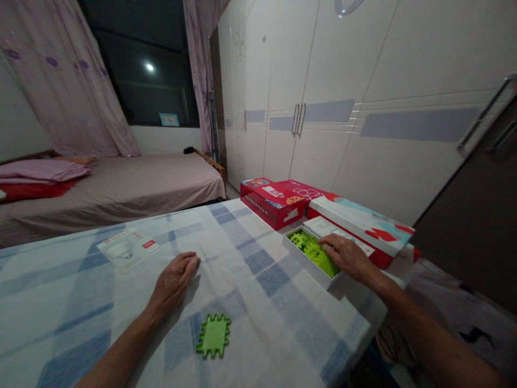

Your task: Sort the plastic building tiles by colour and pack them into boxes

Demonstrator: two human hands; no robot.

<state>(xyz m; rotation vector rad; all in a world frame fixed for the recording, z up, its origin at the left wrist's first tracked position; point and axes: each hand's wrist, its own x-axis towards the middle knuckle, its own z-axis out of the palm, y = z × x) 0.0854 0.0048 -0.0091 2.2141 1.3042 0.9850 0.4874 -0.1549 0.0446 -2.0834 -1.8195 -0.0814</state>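
Note:
A flat green interlocking block [214, 335] with toothed edges lies alone on the tablecloth, nearest to me. My left hand [173, 283] rests on the cloth beyond it, fingers curled together, with nothing visible in them. To the right, an open white box [301, 257] holds several bright green interlocking blocks [311, 249]. My right hand [347, 256] reaches over the box's right side, its bent fingers closed at the blocks inside. The undersides of those fingers are hidden from view.
A red box [271, 202] and a white-and-red patterned box [361, 221] stand behind the open box. On the left of the table lies a flat package with a bulb picture [128, 250]. A bed [133, 178] is beyond the table, and white wardrobes [335, 70] line the right.

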